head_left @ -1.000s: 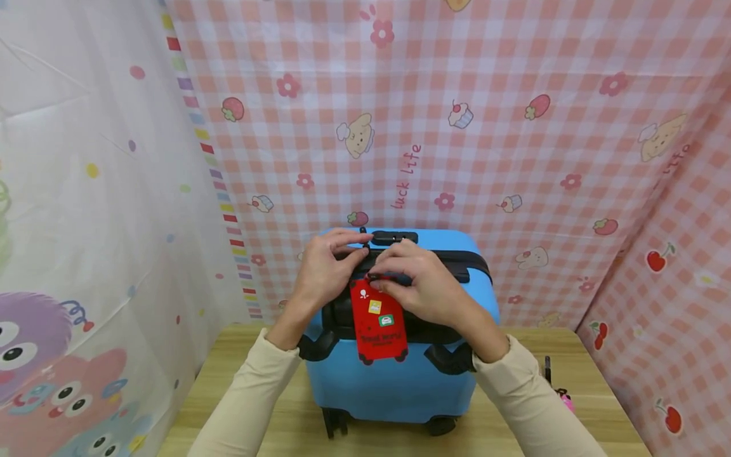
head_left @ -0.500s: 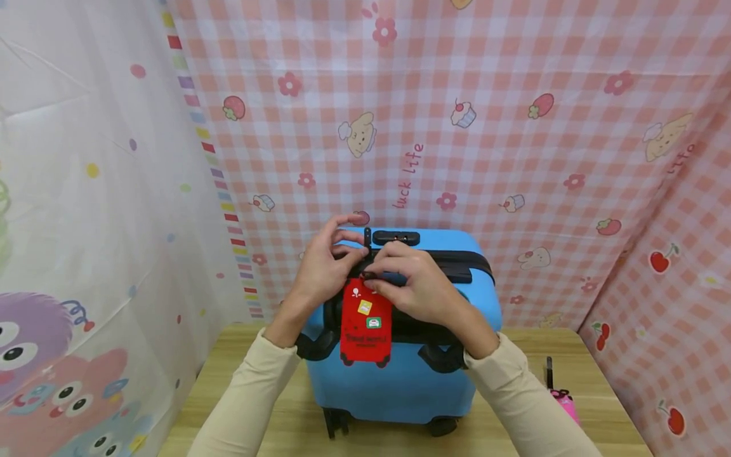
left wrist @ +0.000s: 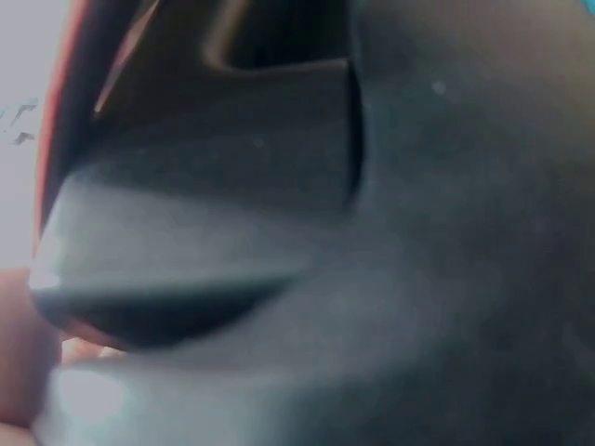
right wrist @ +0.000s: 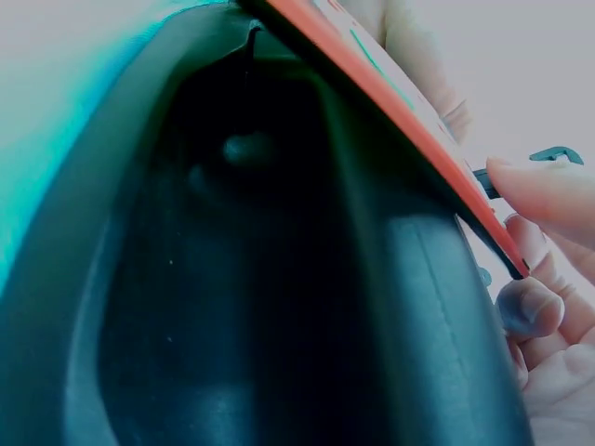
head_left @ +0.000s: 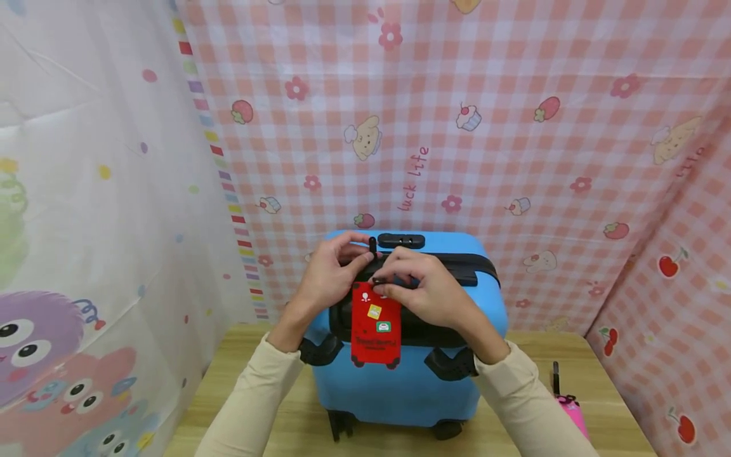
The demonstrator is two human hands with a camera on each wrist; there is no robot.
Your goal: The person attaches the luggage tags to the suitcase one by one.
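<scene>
A red luggage tag (head_left: 375,330) printed with small stickers hangs in front of the black carry handle of a blue suitcase (head_left: 400,397). My right hand (head_left: 427,289) pinches the black strap at the tag's top between thumb and fingers. Beside it, my left hand (head_left: 327,274) pinches the strap near its upright free end (head_left: 373,244). From the right wrist, the tag's edge (right wrist: 409,125) slants past the dark handle, with a hooked black strap tip (right wrist: 556,155) beyond the fingers. Blurred black plastic (left wrist: 214,232) fills most of the left wrist view.
The suitcase stands on a wooden table (head_left: 228,387), with a black combination lock (head_left: 401,241) on top. A pink tag (head_left: 573,416) with a black strap lies at the right, partly behind my sleeve. Checked curtain (head_left: 485,158) hangs behind, white curtain (head_left: 114,209) at left.
The red tag has swung from tilted to nearly straight. My left fingers spread apart from the strap's end, then came together at it again. The right hand keeps its pinch.
</scene>
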